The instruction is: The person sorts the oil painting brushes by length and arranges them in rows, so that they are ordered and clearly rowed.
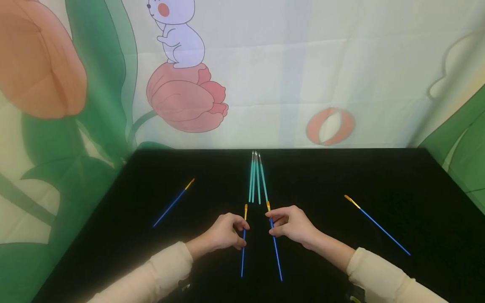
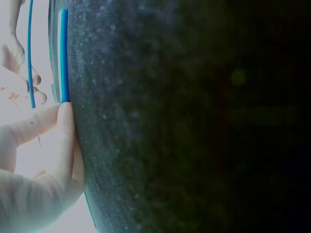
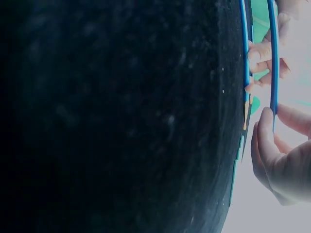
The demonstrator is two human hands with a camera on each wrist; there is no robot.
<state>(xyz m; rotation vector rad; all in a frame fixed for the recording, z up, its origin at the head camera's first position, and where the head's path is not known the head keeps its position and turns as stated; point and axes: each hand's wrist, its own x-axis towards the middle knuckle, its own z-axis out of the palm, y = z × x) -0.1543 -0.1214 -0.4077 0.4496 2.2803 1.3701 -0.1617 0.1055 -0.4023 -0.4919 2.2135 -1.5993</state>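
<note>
Near the middle of the black table, my left hand (image 1: 226,232) pinches a blue-handled paintbrush (image 1: 243,265) between thumb and fingers. Its orange bristles point away from me. Just to the right, my right hand (image 1: 297,226) pinches a second blue paintbrush (image 1: 278,257) below its gold ferrule, the handle end slanting toward me. In the right wrist view this blue handle (image 3: 274,53) stands apart from the dark tabletop. The left wrist view has my left fingertips on a blue handle (image 2: 64,58) close over the table. Beyond both hands lie several teal paintbrushes (image 1: 251,182), side by side.
Another blue paintbrush (image 1: 172,205) lies slanted at the left, and one more blue paintbrush (image 1: 384,230) lies slanted at the right. The black table (image 1: 310,176) ends at a hanging cloth (image 1: 265,84) printed with tulips and a white animal.
</note>
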